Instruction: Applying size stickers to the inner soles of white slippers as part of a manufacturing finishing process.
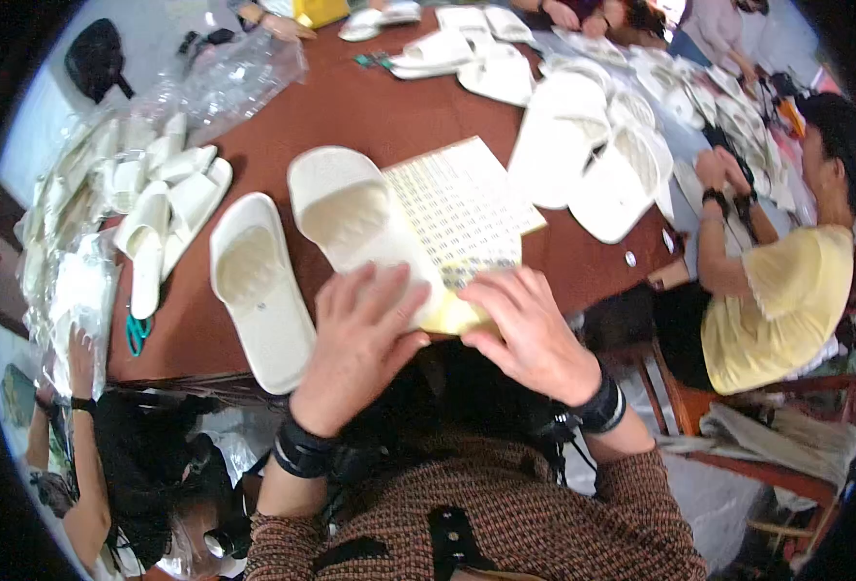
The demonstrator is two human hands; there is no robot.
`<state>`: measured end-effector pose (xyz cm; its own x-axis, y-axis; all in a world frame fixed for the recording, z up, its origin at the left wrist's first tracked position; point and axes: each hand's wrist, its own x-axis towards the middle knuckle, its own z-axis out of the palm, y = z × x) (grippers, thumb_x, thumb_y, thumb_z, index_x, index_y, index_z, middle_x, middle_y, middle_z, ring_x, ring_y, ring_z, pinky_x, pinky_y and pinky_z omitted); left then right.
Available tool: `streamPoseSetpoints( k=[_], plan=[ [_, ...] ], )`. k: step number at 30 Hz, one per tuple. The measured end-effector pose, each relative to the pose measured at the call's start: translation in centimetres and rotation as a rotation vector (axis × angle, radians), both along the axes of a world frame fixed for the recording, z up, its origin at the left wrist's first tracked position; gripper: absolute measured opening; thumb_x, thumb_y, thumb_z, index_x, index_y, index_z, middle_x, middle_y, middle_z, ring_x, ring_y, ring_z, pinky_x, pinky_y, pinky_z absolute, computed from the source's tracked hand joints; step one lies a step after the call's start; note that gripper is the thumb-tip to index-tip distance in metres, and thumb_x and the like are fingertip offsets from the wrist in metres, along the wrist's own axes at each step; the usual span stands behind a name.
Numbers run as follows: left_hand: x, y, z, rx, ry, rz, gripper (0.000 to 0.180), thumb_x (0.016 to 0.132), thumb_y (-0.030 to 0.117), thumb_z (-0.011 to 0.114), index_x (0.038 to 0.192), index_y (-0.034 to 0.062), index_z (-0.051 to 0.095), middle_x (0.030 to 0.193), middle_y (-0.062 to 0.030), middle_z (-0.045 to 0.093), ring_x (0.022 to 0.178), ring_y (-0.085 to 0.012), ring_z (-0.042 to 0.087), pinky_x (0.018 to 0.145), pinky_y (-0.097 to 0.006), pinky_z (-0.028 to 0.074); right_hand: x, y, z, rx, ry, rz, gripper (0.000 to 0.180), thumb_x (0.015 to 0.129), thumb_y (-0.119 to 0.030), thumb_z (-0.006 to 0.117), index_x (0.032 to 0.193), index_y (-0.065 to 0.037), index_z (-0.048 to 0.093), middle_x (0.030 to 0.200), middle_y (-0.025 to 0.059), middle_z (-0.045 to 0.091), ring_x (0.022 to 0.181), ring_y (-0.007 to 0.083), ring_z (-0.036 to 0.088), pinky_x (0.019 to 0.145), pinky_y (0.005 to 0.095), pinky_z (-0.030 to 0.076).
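Fingers [389,300] of the left hand [355,353] are spread flat on the heel of a white slipper [351,218] at the table's [370,107] near edge; those of the right hand [530,334] are curled on a sticker sheet [462,208], a pinch not clearly seen. The slipper is judged light, soft foam, best gripped by its sides. A second slipper [254,286] lies just left.

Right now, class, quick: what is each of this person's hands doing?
Left hand: fingers spread, resting on the heel of the white slipper.
Right hand: pinching the sticker sheet at its near edge.
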<state>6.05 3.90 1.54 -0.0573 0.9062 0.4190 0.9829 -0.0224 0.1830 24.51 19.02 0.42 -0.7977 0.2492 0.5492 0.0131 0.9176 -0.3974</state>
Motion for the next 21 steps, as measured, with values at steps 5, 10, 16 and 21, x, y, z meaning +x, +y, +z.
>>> streamPoseSetpoints(
  k=[5, 10, 16, 21],
  plan=[
    [0.3, -0.1, -0.4, 0.045, 0.028, 0.017, 0.057, 0.077, 0.017, 0.077, 0.131, 0.0167, 0.060, 0.138, -0.0085, 0.054, 0.125, -0.0366, 0.048, 0.104, -0.050, 0.038, 0.8, -0.8, 0.6, 0.027, -0.108, -0.007, 0.055, 0.075, -0.009, 0.076, 0.124, -0.003, 0.053, 0.122, 0.0139, 0.052, 0.116, 0.0331, 0.049, 0.096, 0.0431, 0.040],
    [0.2, -0.5, -0.5, 0.056, 0.015, 0.002, 0.055, 0.079, 0.017, 0.075, 0.132, 0.0172, 0.058, 0.139, -0.0079, 0.053, 0.125, -0.0372, 0.049, 0.103, -0.051, 0.039, 1.2, -0.5, 0.1, 0.118, -0.097, -0.046, 0.044, 0.074, -0.001, 0.070, 0.115, -0.004, 0.056, 0.122, 0.0130, 0.053, 0.115, 0.0320, 0.051, 0.095, 0.0423, 0.040],
    [0.5, -0.6, -0.6, 0.067, 0.010, 0.023, 0.053, 0.080, 0.014, 0.073, 0.132, 0.0190, 0.058, 0.139, -0.0086, 0.052, 0.125, -0.0394, 0.048, 0.102, -0.051, 0.040, 1.4, 1.1, -0.5, 0.208, 0.013, -0.083, 0.024, 0.077, 0.000, 0.066, 0.100, -0.006, 0.061, 0.112, 0.0079, 0.060, 0.108, 0.0294, 0.057, 0.091, 0.0411, 0.043],
    [1.0, 0.2, -0.8, 0.089, 0.050, 0.030, 0.053, 0.081, 0.012, 0.072, 0.131, 0.0223, 0.059, 0.140, -0.0112, 0.050, 0.123, -0.0420, 0.047, 0.102, -0.052, 0.039, 2.0, 2.1, -0.1, 0.179, -0.005, -0.146, 0.021, 0.077, -0.001, 0.067, 0.097, -0.007, 0.064, 0.112, 0.0084, 0.062, 0.108, 0.0306, 0.057, 0.091, 0.0418, 0.043]
  ],
)
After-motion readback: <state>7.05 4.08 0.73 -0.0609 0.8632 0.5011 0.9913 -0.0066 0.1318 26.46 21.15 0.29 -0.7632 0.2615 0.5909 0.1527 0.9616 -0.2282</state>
